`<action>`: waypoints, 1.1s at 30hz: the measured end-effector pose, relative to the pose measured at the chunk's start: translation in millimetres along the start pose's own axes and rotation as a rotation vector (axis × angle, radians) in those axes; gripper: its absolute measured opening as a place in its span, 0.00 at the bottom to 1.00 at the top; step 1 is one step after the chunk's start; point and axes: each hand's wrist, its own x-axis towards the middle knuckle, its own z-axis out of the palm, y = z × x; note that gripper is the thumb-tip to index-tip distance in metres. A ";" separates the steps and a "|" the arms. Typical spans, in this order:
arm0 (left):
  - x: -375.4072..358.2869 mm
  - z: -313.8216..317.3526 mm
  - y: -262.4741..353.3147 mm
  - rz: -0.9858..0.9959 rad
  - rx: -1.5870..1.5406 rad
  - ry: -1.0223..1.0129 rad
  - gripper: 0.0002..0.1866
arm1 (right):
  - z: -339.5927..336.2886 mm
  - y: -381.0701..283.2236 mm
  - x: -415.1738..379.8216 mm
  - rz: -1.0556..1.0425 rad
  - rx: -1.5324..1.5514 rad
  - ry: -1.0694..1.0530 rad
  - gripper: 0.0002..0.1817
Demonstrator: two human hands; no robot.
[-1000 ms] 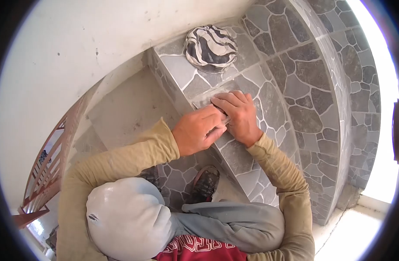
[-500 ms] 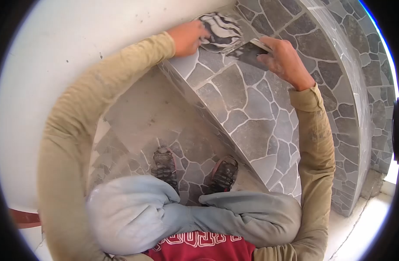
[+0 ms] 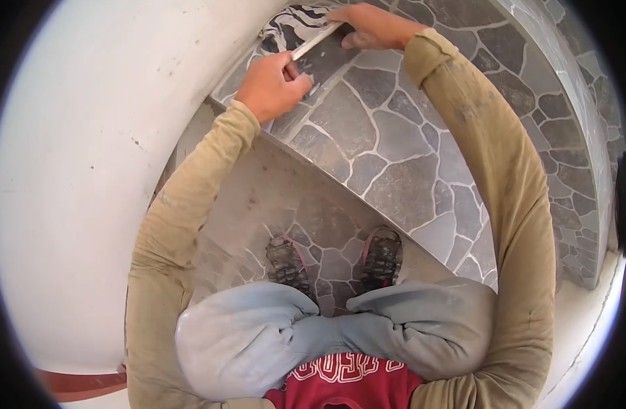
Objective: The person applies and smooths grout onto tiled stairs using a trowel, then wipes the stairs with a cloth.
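Two hands work a flat blade at a striped bowl on a tiled step.
The left hand (image 3: 272,85) pinches the blade (image 3: 318,39), tilted on edge; the right hand (image 3: 367,26), just beyond, seemingly steadies it beside the bowl (image 3: 286,24).

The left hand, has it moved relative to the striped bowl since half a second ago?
Yes. The left hand has come off the striped bowl and drawn back toward the step edge, now gripping the near end of the flat tool.

Curved white plastered wall (image 3: 74,177) beside grey crazy-paved stone steps (image 3: 395,157), bright daylight at right edge.
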 end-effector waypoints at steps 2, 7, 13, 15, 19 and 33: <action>6.6 -0.5 1.5 -0.095 -0.056 -0.063 0.19 | 7.1 0.0 7.5 -0.103 0.095 -0.016 0.21; 2.8 7.0 -7.8 0.019 0.005 0.036 0.24 | 1.5 -4.7 4.3 0.009 0.113 -0.115 0.19; 11.3 6.7 -0.5 -0.040 0.097 0.028 0.22 | 25.7 12.2 1.8 -0.046 0.113 0.090 0.30; 4.5 10.1 -1.9 0.031 0.014 0.067 0.22 | 10.2 1.1 4.1 -0.020 0.124 0.014 0.30; 23.7 16.3 -9.7 -0.062 -0.043 0.017 0.20 | 9.2 2.5 7.7 0.193 0.212 -0.102 0.30; -6.7 12.3 -18.7 0.105 -0.244 -0.002 0.27 | 8.7 -27.3 -5.5 0.104 0.187 -0.130 0.27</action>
